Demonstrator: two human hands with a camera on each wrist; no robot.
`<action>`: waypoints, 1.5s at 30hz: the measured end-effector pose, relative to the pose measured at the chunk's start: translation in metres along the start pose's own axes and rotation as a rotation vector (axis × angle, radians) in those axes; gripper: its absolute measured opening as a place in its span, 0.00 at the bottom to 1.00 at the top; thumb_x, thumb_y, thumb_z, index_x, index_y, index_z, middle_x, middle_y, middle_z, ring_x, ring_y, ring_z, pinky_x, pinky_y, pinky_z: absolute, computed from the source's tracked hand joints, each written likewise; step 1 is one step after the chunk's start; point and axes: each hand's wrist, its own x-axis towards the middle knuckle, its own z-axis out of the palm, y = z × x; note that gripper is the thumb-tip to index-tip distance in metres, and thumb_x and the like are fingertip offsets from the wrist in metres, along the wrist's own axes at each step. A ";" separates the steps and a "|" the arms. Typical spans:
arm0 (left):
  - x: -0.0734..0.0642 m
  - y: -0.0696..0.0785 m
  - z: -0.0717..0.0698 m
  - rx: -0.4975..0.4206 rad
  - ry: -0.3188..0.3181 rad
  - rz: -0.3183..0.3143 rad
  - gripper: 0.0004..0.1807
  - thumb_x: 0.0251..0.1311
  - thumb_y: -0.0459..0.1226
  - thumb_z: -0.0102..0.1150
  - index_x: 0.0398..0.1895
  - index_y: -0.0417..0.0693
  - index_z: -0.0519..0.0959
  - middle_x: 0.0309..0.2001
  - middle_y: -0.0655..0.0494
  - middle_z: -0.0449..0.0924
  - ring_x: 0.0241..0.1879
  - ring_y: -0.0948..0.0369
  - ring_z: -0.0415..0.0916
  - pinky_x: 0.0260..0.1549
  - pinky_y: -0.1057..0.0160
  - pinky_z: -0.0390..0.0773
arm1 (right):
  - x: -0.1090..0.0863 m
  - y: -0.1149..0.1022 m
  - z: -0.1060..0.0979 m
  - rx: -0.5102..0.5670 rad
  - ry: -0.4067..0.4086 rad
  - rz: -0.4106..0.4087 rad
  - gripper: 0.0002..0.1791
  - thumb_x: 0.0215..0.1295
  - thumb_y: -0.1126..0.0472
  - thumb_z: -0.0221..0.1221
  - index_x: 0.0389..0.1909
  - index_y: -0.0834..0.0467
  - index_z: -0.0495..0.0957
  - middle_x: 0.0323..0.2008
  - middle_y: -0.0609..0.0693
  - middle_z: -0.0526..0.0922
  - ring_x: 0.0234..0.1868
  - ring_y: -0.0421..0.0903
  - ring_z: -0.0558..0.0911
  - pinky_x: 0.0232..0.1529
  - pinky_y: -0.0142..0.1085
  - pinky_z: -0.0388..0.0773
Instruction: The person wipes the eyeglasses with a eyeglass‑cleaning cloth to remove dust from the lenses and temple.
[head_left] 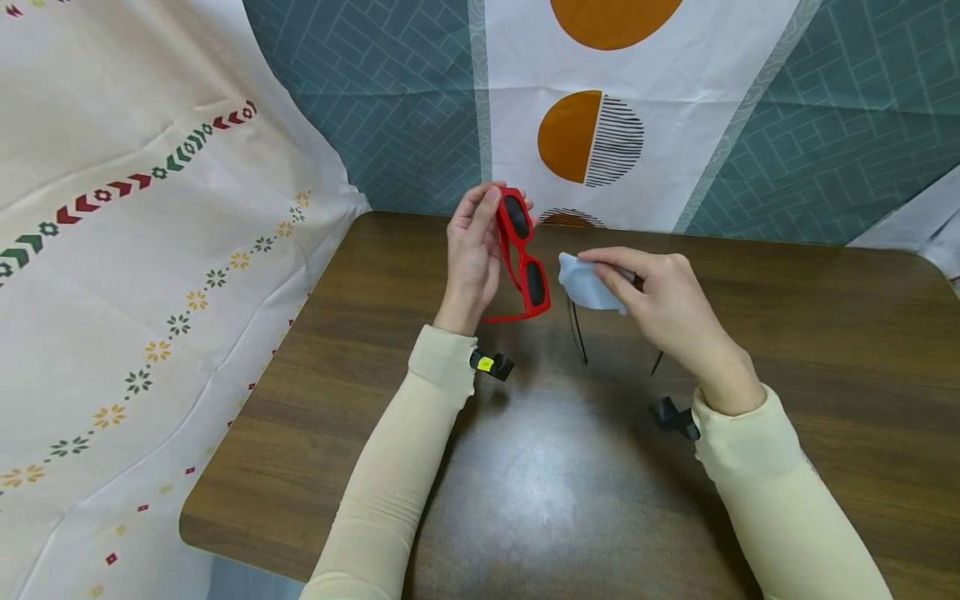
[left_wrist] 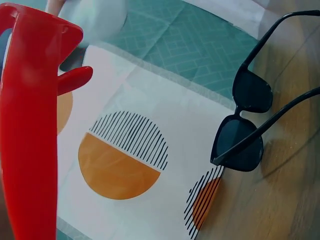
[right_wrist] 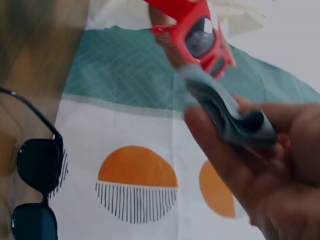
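Observation:
Red-framed sunglasses (head_left: pixel 533 283) with dark lenses are held up by my left hand (head_left: pixel 474 242), which grips them at their upper end. In the left wrist view the red frame (left_wrist: pixel 30 120) fills the left side. My right hand (head_left: pixel 660 296) pinches a light blue cloth (head_left: pixel 588 285) between thumb and fingers, a little to the right of the red sunglasses and apart from them in the head view. Folded over in the right wrist view, the cloth (right_wrist: pixel 225 107) appears close to a red-rimmed lens (right_wrist: pixel 200 37).
Black sunglasses (left_wrist: pixel 240 125) stand on the wooden table (head_left: pixel 525 500) with temples unfolded; in the head view the cloth and right hand mostly hide them. Behind the table hangs a patterned teal and white cloth (head_left: pixel 517 50). A cream patterned cloth (head_left: pixel 150 275) hangs at left.

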 end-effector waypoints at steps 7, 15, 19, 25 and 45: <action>-0.002 -0.003 0.003 0.018 0.009 -0.001 0.13 0.78 0.30 0.48 0.48 0.51 0.83 0.44 0.47 0.86 0.44 0.54 0.87 0.54 0.36 0.73 | -0.001 -0.010 0.037 -0.092 0.199 -0.232 0.17 0.68 0.71 0.66 0.57 0.63 0.85 0.46 0.58 0.90 0.34 0.50 0.87 0.35 0.42 0.86; 0.000 0.000 0.002 0.009 0.048 0.046 0.11 0.78 0.30 0.48 0.51 0.46 0.81 0.45 0.48 0.85 0.44 0.54 0.87 0.47 0.49 0.86 | -0.003 -0.014 0.049 0.062 0.085 -0.180 0.23 0.66 0.68 0.69 0.62 0.61 0.80 0.52 0.55 0.88 0.41 0.48 0.87 0.40 0.42 0.85; 0.001 0.002 0.001 -0.004 0.054 0.064 0.11 0.78 0.30 0.48 0.54 0.42 0.79 0.45 0.46 0.85 0.44 0.54 0.87 0.46 0.51 0.87 | -0.003 -0.013 0.046 0.140 0.015 -0.148 0.23 0.66 0.69 0.69 0.62 0.60 0.82 0.62 0.51 0.84 0.58 0.49 0.85 0.58 0.45 0.82; 0.002 0.002 0.001 -0.033 0.057 0.067 0.11 0.79 0.30 0.47 0.54 0.40 0.79 0.45 0.45 0.84 0.44 0.53 0.87 0.46 0.51 0.87 | -0.001 -0.010 0.049 0.154 0.063 -0.152 0.16 0.65 0.74 0.68 0.53 0.62 0.87 0.56 0.53 0.84 0.57 0.49 0.82 0.56 0.37 0.79; 0.001 0.002 0.000 -0.023 0.055 0.062 0.11 0.79 0.31 0.48 0.56 0.37 0.77 0.44 0.47 0.85 0.44 0.54 0.87 0.47 0.51 0.86 | 0.001 -0.003 0.049 0.064 0.000 -0.177 0.15 0.65 0.76 0.66 0.50 0.62 0.89 0.43 0.54 0.85 0.45 0.49 0.77 0.41 0.39 0.76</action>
